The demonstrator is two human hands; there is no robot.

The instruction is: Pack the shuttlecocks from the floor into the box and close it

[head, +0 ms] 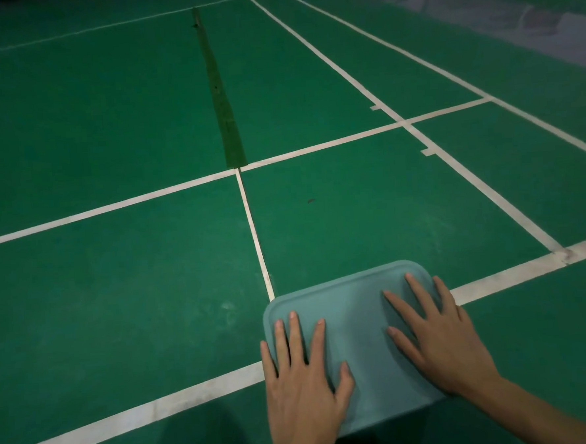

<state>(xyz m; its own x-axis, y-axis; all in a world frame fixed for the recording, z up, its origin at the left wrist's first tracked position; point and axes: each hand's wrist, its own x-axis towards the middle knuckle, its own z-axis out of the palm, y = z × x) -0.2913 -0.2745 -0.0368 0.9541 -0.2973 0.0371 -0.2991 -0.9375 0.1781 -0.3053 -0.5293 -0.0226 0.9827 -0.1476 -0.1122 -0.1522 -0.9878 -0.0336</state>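
Much open green court floor (118, 301) ahead and to the left, crossed by white lines (146, 196) that meet in a T just beyond the box; a strip of darker green tape (225, 123) running away from that junction toward the far end. Wide bare room on every side except toward the person at the bottom edge. Low in the middle, a pale blue-green box lid (352, 324) with rounded corners and a raised rim, lying flat over the box, its far edge tilted up to the right and overlapping a white line. Pressed flat on the lid's left part, left hand (303, 382), fingers straight and spread, little finger past the rim. Flat on the right part, right hand (443, 346), fingers splayed wide toward the far corner. Small dark speck (310, 201) on the floor beyond. Shuttlecocks unseen.
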